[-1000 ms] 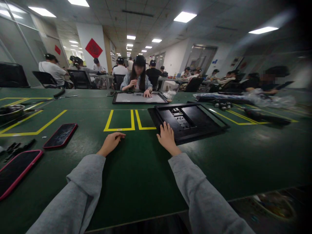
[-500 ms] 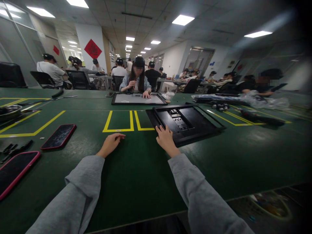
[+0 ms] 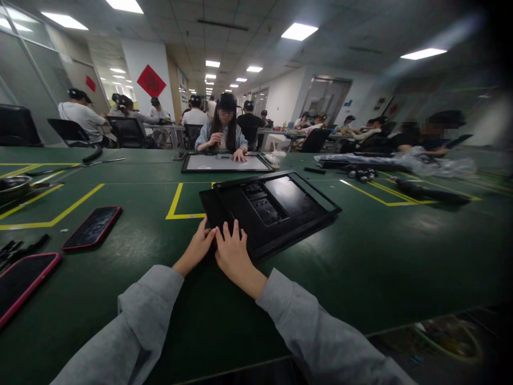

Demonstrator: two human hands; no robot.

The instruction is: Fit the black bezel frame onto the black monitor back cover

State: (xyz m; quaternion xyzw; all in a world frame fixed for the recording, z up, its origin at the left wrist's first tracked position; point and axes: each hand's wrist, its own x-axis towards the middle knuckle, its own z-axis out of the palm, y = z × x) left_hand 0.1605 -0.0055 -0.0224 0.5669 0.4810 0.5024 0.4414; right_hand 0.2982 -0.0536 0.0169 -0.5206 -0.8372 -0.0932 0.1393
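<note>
A black rectangular panel (image 3: 276, 214), which looks like a monitor's back cover, lies at a slant on the green table in front of me. It has a recessed middle, small cut-outs and a glossy section, with a slim frame along its far right side. At its near left corner, my left hand (image 3: 196, 247) has thumb and fingers closed about the edge; the fingertips' underside is hidden. Beside it, almost touching the left thumb, my right hand (image 3: 234, 256) rests on the panel's near edge with its fingers spread.
Two red-cased phones (image 3: 93, 227) lie at left, near black parts (image 3: 24, 251) and a metal bowl (image 3: 15, 185). Across the table (image 3: 401, 256), a person (image 3: 224, 128) has a hand on another framed panel (image 3: 224, 163). Plastic-wrapped parts (image 3: 360, 161) and a dark tool (image 3: 430, 191) lie right.
The panel has slid left and nearer to me, with my right hand on it. My left hand has moved right to its corner. A small black strip now shows behind the panel.
</note>
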